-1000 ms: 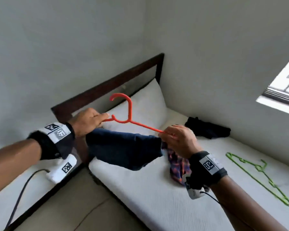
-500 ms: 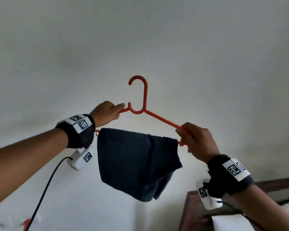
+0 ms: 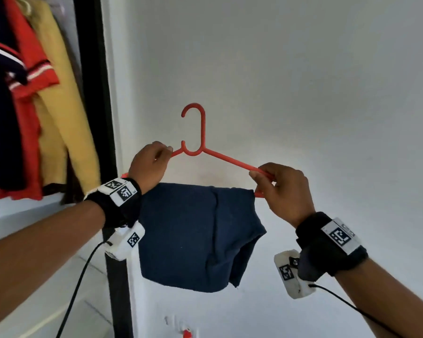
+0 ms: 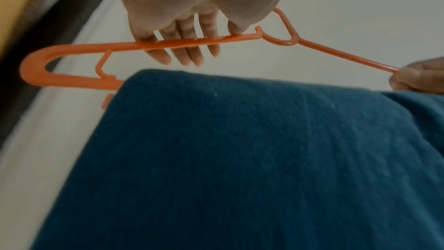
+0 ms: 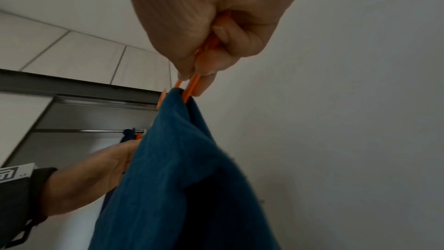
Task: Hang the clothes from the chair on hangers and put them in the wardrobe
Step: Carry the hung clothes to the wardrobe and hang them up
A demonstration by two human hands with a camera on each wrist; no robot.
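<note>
White wall fills the background, with the wardrobe (image 3: 93, 93) open at the left. An orange hanger (image 3: 200, 150), a blue garment (image 3: 195, 235) draped over its bar, is pinched by the left hand (image 3: 149, 164) and right hand (image 3: 283, 189) at its shoulders. The hook should be kept upright and level when carried to the rail (image 5: 96, 131).

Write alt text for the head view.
Two hands hold up an orange hanger with a navy garment draped over its bar: left hand near the neck, right hand at the far end. Hung clothes show in a wardrobe at left.
</note>
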